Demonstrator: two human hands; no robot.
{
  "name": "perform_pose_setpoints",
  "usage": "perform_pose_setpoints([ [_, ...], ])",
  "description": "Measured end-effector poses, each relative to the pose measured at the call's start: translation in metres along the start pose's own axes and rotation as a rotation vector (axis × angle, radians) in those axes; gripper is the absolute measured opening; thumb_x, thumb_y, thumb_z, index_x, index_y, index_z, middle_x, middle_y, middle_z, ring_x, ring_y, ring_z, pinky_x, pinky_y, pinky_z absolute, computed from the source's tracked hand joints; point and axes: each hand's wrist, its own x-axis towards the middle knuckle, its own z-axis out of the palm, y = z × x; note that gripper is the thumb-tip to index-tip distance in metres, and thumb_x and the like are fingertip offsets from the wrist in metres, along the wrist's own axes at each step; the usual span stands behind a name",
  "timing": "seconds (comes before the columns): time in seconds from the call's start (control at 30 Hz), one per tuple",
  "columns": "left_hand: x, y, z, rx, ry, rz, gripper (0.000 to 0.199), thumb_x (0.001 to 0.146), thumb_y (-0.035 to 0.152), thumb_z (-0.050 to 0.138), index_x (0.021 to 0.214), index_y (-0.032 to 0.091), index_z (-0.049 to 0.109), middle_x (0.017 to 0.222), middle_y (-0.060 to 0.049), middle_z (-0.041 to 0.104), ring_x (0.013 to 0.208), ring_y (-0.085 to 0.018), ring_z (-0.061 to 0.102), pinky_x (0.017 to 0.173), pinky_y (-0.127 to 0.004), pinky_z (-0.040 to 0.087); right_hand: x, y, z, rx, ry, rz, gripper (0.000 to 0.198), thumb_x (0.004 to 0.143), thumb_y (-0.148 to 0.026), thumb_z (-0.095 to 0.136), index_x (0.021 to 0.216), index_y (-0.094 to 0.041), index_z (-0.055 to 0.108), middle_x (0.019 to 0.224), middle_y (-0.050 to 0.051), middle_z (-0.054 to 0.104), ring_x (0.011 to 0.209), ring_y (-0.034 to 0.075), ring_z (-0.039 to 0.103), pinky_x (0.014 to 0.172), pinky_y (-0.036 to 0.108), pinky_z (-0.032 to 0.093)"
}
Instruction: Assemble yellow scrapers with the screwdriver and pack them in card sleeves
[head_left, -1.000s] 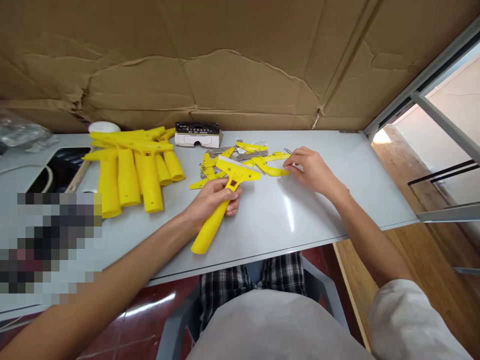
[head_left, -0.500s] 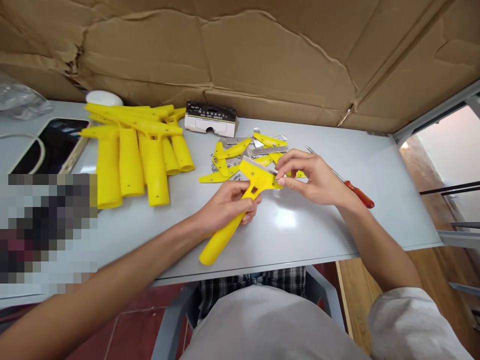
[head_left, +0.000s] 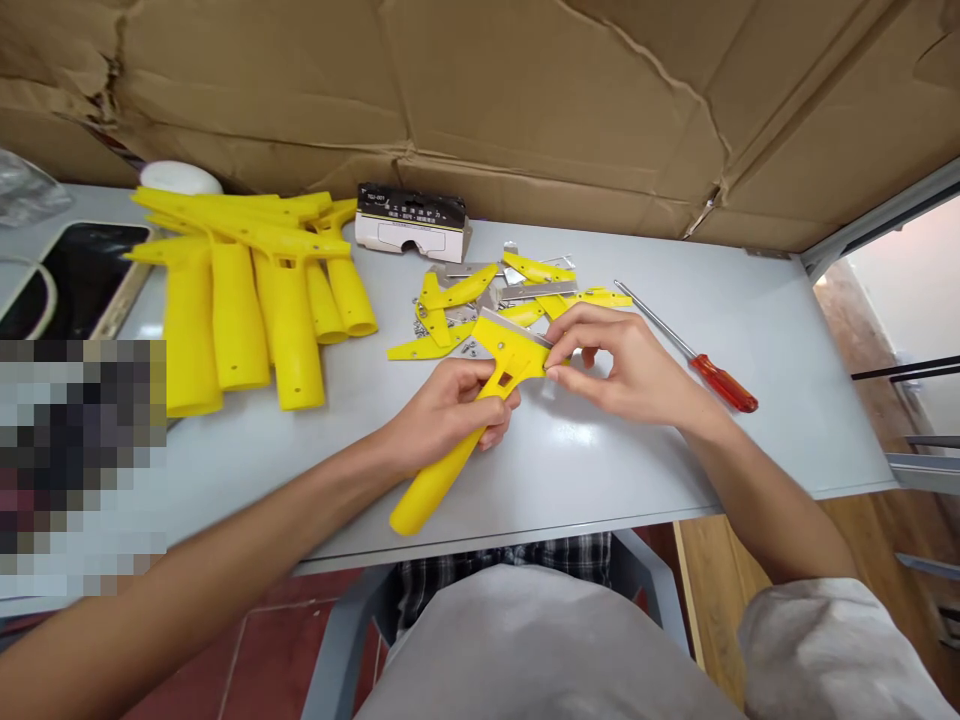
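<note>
Clasping a smooth plastic scraper point(head_left: 442, 475), left grip point(head_left: 444, 413) closed; right grip point(head_left: 621, 360) at its flared head point(head_left: 513, 343), hold unclear.

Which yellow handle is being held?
The yellow handle in the left hand, bearing a metal strip along its top edge; the other handles lie piled together farther left, clear of both hands.

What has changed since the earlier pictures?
The right hand moved left and closer in, from beside the loose yellow pieces to the right end of the yellow scraper. The red-handled screwdriver, mostly hidden before, now shows on the table. The left hand still grips the scraper; the stacked yellow handles and black-and-white box stayed put.
</note>
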Motion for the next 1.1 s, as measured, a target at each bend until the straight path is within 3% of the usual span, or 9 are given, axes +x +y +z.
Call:
perform_pose_setpoints([
  [0.37,0.001,-0.010,-0.002,-0.031,0.013,0.050,0.009,0.075,0.024,0.070,0.075,0.019,0.062,0.054,0.005,0.057,0.048,-0.010,0.051,0.051,-0.025,0.042,-0.001,-0.002,0.011,0.000,0.089,0.044,0.008,0.091,-0.018,0.070,0.087,-0.019,0.076,0.108,0.005,0.080,0.097,0.017,0.073,0.080,0.031,0.056],
  [0.5,0.002,-0.009,-0.001,-0.093,0.046,-0.005,0.013,0.072,0.024,0.073,0.071,0.018,0.061,0.054,0.004,0.055,0.047,-0.009,0.050,0.049,-0.024,0.041,0.000,0.001,0.018,0.003,0.120,0.064,0.011,0.097,-0.029,0.072,0.091,-0.020,0.074,0.105,0.005,0.079,0.094,0.017,0.072,0.073,0.029,0.055],
  [0.63,0.002,-0.002,0.001,-0.222,0.111,-0.036,0.022,0.067,0.021,0.079,0.069,0.018,0.058,0.060,0.004,0.054,0.046,-0.008,0.048,0.046,-0.024,0.041,-0.015,0.009,0.003,-0.225,0.251,0.034,0.024,0.104,-0.044,0.067,0.110,-0.023,0.075,0.121,0.009,0.077,0.114,0.023,0.071,0.087,0.037,0.060],
  [0.7,0.001,0.000,0.002,-0.270,0.135,-0.037,0.024,0.066,0.019,0.080,0.069,0.018,0.056,0.063,0.004,0.054,0.046,-0.007,0.049,0.045,-0.024,0.041,-0.035,0.019,-0.015,-0.472,0.388,0.114,0.031,0.106,-0.047,0.062,0.120,-0.023,0.075,0.129,0.013,0.075,0.122,0.028,0.068,0.099,0.045,0.058],
  [0.77,0.001,0.000,0.001,-0.302,0.136,-0.031,0.024,0.066,0.018,0.080,0.069,0.018,0.056,0.063,0.004,0.053,0.047,-0.007,0.049,0.045,-0.023,0.041,-0.062,0.031,-0.036,-0.759,0.433,0.329,0.042,0.103,-0.053,0.064,0.129,-0.022,0.075,0.133,0.016,0.072,0.126,0.036,0.064,0.104,0.054,0.055],
  [0.83,0.001,-0.001,0.000,-0.327,0.129,-0.012,0.023,0.066,0.017,0.080,0.070,0.017,0.057,0.063,0.005,0.053,0.046,-0.007,0.049,0.045,-0.023,0.041,-0.092,0.043,-0.053,-0.923,0.317,0.587,0.053,0.099,-0.055,0.065,0.138,-0.020,0.072,0.135,0.020,0.072,0.123,0.041,0.064,0.099,0.058,0.054],
  [0.9,0.002,-0.003,0.000,-0.353,0.129,0.018,0.024,0.065,0.017,0.080,0.069,0.017,0.057,0.063,0.005,0.052,0.045,-0.007,0.049,0.044,-0.023,0.041,-0.119,0.052,-0.063,-0.914,0.194,0.743,0.057,0.101,-0.054,0.060,0.148,-0.021,0.067,0.127,0.017,0.075,0.111,0.037,0.068,0.090,0.052,0.055],
  [1.0,0.003,-0.005,0.000,-0.377,0.128,0.060,0.023,0.065,0.016,0.078,0.068,0.018,0.055,0.062,0.005,0.051,0.045,-0.007,0.049,0.044,-0.023,0.041,-0.147,0.056,-0.070,-0.819,0.162,0.786,0.051,0.104,-0.052,0.055,0.146,-0.026,0.069,0.118,0.011,0.079,0.097,0.030,0.070,0.078,0.041,0.052],
  [1.1,0.002,-0.006,0.001,-0.378,0.130,0.080,0.022,0.065,0.016,0.078,0.068,0.017,0.056,0.063,0.004,0.053,0.045,-0.007,0.049,0.045,-0.024,0.041,-0.161,0.047,-0.074,-0.743,0.289,0.673,0.041,0.104,-0.048,0.058,0.132,-0.025,0.077,0.114,0.009,0.080,0.092,0.024,0.072,0.079,0.039,0.054],
])
